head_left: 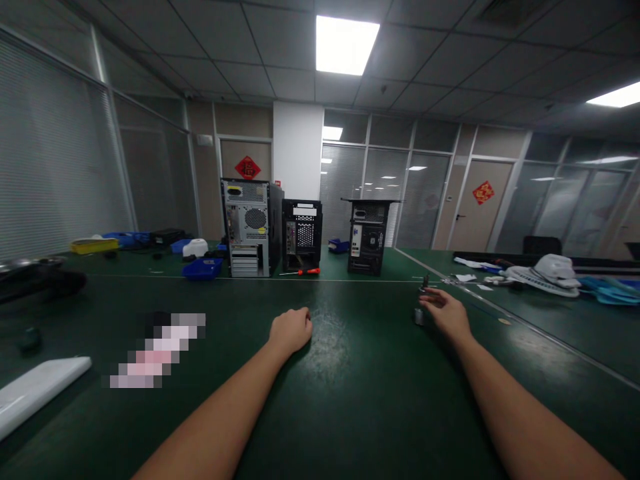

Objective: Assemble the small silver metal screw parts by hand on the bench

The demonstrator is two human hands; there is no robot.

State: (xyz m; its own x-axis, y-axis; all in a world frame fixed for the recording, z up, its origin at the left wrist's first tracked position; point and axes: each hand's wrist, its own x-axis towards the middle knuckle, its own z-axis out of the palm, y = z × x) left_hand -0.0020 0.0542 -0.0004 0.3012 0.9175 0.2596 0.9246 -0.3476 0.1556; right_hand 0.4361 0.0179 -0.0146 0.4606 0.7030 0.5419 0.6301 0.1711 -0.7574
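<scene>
My left hand [291, 331] rests on the green table with its fingers curled in, and nothing shows in it. Farther right, my right hand [447, 315] has thumb and fingers closed at the tips around a small upright dark object [419, 316]. That object has a shiny, cylinder-like lower end and a thin dark top that stands above my fingers; its middle is covered, so I cannot tell its exact kind. Both hands are well apart.
Across the green table [360, 400] stand a large computer case [249, 227], a smaller black case [302, 233] and another black case [367, 240]. A red-handled screwdriver [310, 271] lies before them. Blue bins [202, 269] are left, a white cap [555, 272] right, a white device [40, 390] near left.
</scene>
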